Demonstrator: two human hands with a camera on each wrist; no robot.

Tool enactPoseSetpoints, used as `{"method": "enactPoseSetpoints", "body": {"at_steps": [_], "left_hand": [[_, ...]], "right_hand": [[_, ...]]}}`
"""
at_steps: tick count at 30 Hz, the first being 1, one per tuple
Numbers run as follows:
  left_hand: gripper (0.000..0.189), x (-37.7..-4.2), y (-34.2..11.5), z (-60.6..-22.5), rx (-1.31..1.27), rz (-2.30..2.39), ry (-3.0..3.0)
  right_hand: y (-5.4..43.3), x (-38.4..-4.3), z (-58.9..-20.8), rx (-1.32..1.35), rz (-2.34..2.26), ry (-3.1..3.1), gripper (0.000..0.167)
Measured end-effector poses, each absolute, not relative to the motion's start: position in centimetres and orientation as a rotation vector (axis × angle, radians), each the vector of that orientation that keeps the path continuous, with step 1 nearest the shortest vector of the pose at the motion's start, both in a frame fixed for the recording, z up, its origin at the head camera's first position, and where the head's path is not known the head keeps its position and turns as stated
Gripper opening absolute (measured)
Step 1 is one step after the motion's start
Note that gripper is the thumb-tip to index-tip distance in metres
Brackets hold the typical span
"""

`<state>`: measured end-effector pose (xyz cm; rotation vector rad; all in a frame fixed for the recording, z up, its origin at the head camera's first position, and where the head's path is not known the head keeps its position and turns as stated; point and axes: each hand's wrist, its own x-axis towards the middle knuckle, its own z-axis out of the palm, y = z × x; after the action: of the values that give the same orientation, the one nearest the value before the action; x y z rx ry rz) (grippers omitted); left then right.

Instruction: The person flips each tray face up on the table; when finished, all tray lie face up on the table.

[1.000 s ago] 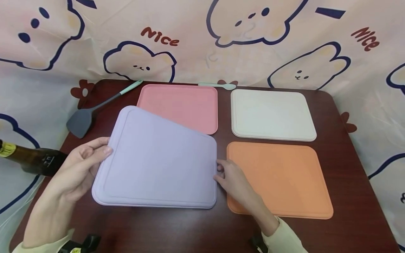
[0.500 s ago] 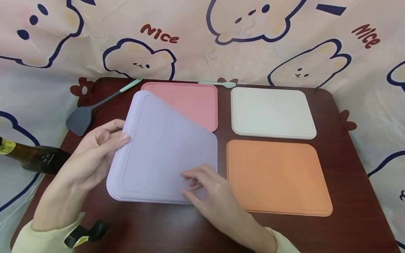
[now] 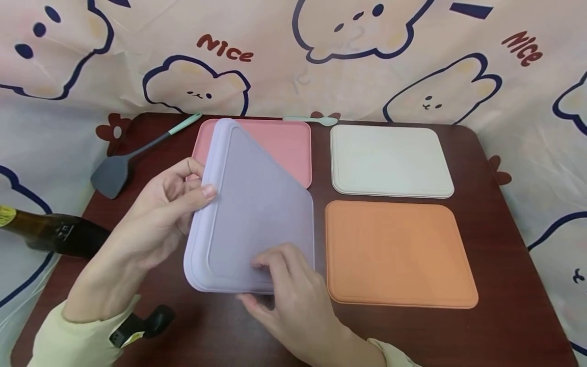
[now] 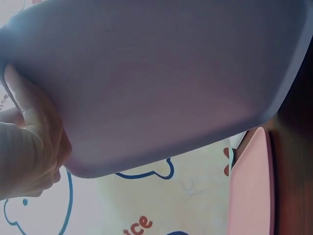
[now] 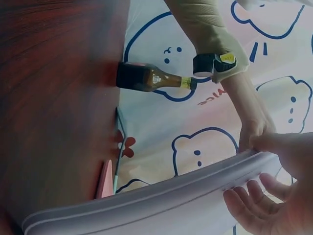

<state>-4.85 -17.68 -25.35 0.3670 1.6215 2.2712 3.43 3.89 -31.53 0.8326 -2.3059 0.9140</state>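
backdrop point(image 3: 275, 76): pale, navy-outlined cartoon animals point(image 3: 197, 84), red "Nice" lettering point(image 3: 224, 48) | table point(image 3: 509, 285): dark red-brown, rounded corners

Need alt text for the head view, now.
A person's left hand holds a lavender board tilted by its left edge, the right hand at its near edge. A pink board, partly hidden behind it, a white board and an orange board lie on a dark table. A spatula lies far left, a spoon along the far edge.

From the purple tray point(image 3: 261, 214), I had room over the table point(image 3: 206, 339) at six o'clock; the right hand point(image 3: 293, 298) blocked five, the left hand point(image 3: 158, 224) and bottle point(image 3: 69, 234) nine.
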Motion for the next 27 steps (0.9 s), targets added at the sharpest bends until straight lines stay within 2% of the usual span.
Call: {"method": "enactPoseSetpoints", "body": {"at_steps": [7,12,19,27], "left_hand": [[0.015,-4.8,-17.2,-25.1,0.337,2.272,1.656],[0.016,-4.9,-16.9,-24.7,0.375,2.248,1.686],[0.009,-4.9,-16.9,-24.4,0.413,2.19,1.848],[0.019,-5.2,-17.8,-25.9,0.361,2.229,1.824]], "right_hand": [[3.7,3.1,-31.3,0.789,0.741,-2.344,0.049],[3.9,3.1,-31.3,0.783,0.769,-2.311,0.041],[4.2,3.0,-31.5,0.774,0.789,-2.276,0.037],[4.8,3.1,-31.3,0.76,0.789,-2.256,0.033]]}}
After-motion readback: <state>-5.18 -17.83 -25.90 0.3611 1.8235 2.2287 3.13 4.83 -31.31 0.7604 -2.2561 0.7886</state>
